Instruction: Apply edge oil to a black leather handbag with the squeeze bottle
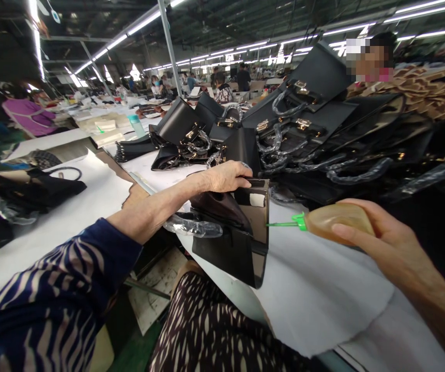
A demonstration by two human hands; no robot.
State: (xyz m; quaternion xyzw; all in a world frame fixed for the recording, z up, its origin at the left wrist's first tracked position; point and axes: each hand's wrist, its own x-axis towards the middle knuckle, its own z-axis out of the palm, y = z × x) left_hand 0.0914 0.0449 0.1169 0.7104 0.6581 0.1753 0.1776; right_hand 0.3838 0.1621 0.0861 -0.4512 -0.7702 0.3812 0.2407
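One spare bag: at nine o'clock we see a dark bag [42, 190] lying on the white table cover [90, 206].
Left hand: our left hand [226, 177], near centre, has its fingers curled tight over the top edge of the black handbag [230, 250].
Handbag: it stands open at the table edge, at six o'clock from that hand, its plastic-wrapped handle [193, 226] sticking out towards nine o'clock.
Bottle: the amber squeeze bottle [336, 221] points its green nozzle [290, 223] towards nine o'clock, the tip just beside the handbag's rim; we cannot tell if they touch.
Right hand: our right hand [385, 243], at four o'clock, is wrapped around the bottle.
Pile: a pile of black handbags [315, 129] is heaped at one o'clock.
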